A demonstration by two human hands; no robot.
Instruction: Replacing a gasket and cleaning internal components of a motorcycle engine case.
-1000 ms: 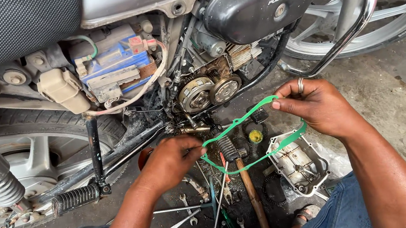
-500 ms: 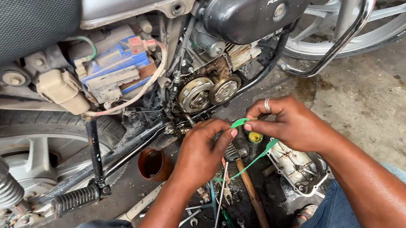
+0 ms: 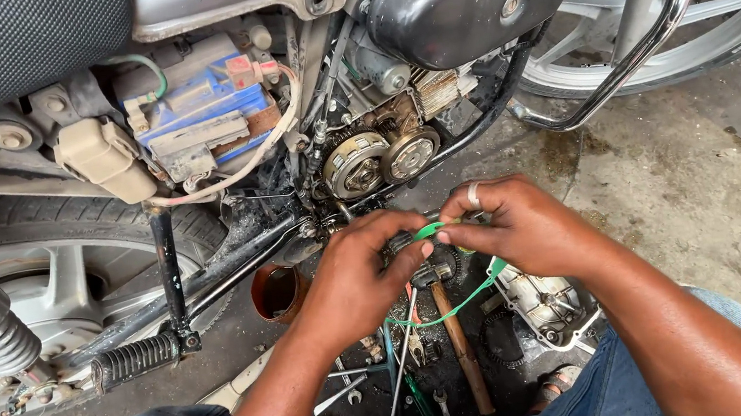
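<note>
While both hands meet below the engine (image 3: 374,157), left hand (image 3: 355,278) and right hand (image 3: 519,224) pinch a green band (image 3: 432,229); hammer (image 3: 458,341) beneath grip.

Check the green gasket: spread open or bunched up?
Bunched. Both hands pinch the gasket together in front of the engine; only one thin loop hangs below.

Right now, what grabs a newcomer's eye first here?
Both hands, left hand and right hand, meet at centre frame, pinching a thin green gasket that droops toward the scattered wrenches and hammer on the ground. Just above sits the motorcycle's exposed clutch assembly, with the blue battery to its left.
</note>
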